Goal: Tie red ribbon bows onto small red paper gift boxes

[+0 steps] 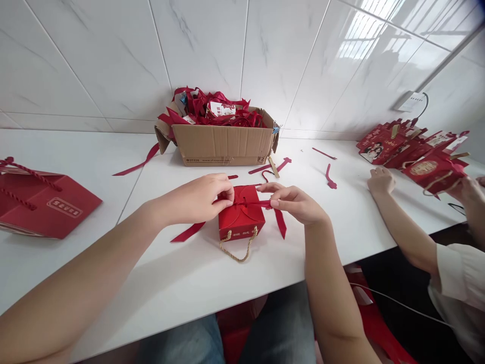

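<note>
A small red gift box (pixel 241 222) with a twisted rope handle (pixel 239 259) on its front sits on the white table before me. Across its folded top runs a dark red ribbon (pixel 259 203). My left hand (pixel 212 194) pinches this ribbon at the box's left edge between thumb and fingers. On the other side, my right hand (pixel 293 202) grips the ribbon with thumb and forefinger, close to the box's right edge. Loose ribbon tails hang down on both sides onto the table. A knot or crossing at the middle is too small to make out.
Behind the box stands a cardboard carton (pixel 222 144) heaped with red ribbons. A large red paper bag (pixel 49 202) lies at left. Ribbon scraps (pixel 331 177) are scattered to the right. Beyond them, a co-worker's hands (pixel 381 181) are beside several red gift boxes (pixel 386 144).
</note>
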{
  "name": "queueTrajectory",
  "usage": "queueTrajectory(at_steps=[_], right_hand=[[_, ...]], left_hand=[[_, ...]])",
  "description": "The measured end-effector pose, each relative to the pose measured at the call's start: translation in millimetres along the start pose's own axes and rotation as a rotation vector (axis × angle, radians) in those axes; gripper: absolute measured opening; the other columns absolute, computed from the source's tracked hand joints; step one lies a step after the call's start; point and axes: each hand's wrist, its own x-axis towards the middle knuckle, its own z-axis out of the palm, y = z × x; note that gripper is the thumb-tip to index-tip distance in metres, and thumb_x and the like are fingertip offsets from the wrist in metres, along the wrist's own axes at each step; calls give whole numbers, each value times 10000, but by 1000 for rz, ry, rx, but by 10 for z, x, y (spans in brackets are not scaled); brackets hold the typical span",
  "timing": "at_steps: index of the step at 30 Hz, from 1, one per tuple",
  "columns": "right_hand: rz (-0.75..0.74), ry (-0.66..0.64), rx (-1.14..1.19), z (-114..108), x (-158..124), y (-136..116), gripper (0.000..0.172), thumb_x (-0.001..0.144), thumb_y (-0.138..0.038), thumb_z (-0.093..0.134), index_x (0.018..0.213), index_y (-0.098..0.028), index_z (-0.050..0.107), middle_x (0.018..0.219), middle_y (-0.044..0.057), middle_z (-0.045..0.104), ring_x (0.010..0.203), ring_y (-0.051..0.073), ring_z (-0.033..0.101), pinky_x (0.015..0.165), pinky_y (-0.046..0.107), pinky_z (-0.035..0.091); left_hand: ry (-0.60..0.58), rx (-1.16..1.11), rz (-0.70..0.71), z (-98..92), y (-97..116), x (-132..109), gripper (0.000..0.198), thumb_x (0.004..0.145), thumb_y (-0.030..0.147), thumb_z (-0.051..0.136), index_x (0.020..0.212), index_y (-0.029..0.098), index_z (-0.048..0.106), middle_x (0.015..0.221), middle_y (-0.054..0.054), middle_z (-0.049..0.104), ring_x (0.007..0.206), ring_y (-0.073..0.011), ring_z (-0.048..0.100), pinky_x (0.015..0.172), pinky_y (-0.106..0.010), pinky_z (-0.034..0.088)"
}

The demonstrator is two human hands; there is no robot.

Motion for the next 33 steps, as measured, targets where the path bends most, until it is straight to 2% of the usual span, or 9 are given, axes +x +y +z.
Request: queueTrajectory(at_steps=[3, 6, 9, 13, 18, 20, 25, 29, 33], right_hand=[[-130, -1, 75, 64, 40, 13, 121, 763, -359, 729, 685, -268, 741, 1197, 32, 589, 1205, 205, 475, 1016, 384, 398], [-184, 54, 155, 118, 67, 15, 179, 752, -387, 731, 633, -253, 725, 961, 37, 609, 925, 172, 544, 861, 360, 459], [-198, 79, 202, 155, 65, 9, 170, 775, -365, 711, 657, -243, 727, 677, -4, 515, 651, 118, 449, 663, 300, 409], [-140, 33, 238, 218, 48, -13, 171, 753, -392, 723, 784, -225, 738, 577, -30, 481, 564, 101, 406, 591, 284, 363], [-121, 85, 195, 316, 20, -85, 216, 803, -411, 667, 831, -205, 725, 576, -26, 504, 554, 97, 432, 587, 273, 383], [-122, 83, 194, 338, 4, -110, 223, 832, -405, 640, 841, -198, 725, 591, -18, 527, 566, 99, 455, 586, 267, 389], [-135, 68, 190, 353, -18, -115, 224, 837, -396, 644, 887, -192, 721, 631, -7, 594, 599, 108, 524, 602, 263, 432], [-116, 77, 176, 363, -9, -87, 328, 801, -414, 683, 1046, -196, 673, 629, -16, 638, 590, 115, 575, 611, 267, 478], [-46, 140, 165, 387, -6, -92, 393, 771, -425, 715, 1071, -209, 582, 653, -9, 687, 550, 114, 587, 579, 256, 488]], left_hand=[[-2, 38, -7, 7, 35, 0, 178, 837, 331, 479, 766, 215, 594, 917, -35, 614, 742, -179, 563, 608, -295, 428], [2, 58, -13, 22, 67, -1, 193, 835, 341, 472, 779, 214, 607, 920, -45, 624, 751, -188, 574, 611, -298, 429], [-7, 55, -53, 21, 87, 3, 202, 826, 353, 475, 791, 219, 622, 934, -47, 636, 732, -188, 584, 590, -295, 428], [-53, 60, -115, -41, 128, 28, 182, 794, 338, 501, 777, 219, 637, 905, -52, 661, 705, -198, 602, 556, -290, 416], [-162, 54, -120, -199, 217, 22, 216, 763, 394, 553, 814, 223, 674, 893, -55, 688, 685, -202, 623, 535, -275, 413], [-121, 78, -84, -230, 254, 5, 250, 777, 426, 547, 873, 234, 675, 931, -49, 688, 712, -202, 626, 552, -272, 423], [133, -75, 25, -150, 350, 44, 314, 802, 359, 537, 1090, 264, 619, 1037, -19, 686, 875, -199, 634, 657, -264, 481], [154, -170, 82, -63, 408, 127, 212, 804, 266, 515, 949, 231, 666, 860, 0, 709, 716, -160, 633, 600, -252, 470], [239, -177, 74, -52, 378, 168, 169, 780, 214, 529, 844, 204, 686, 771, 11, 706, 663, -140, 620, 582, -239, 458]])
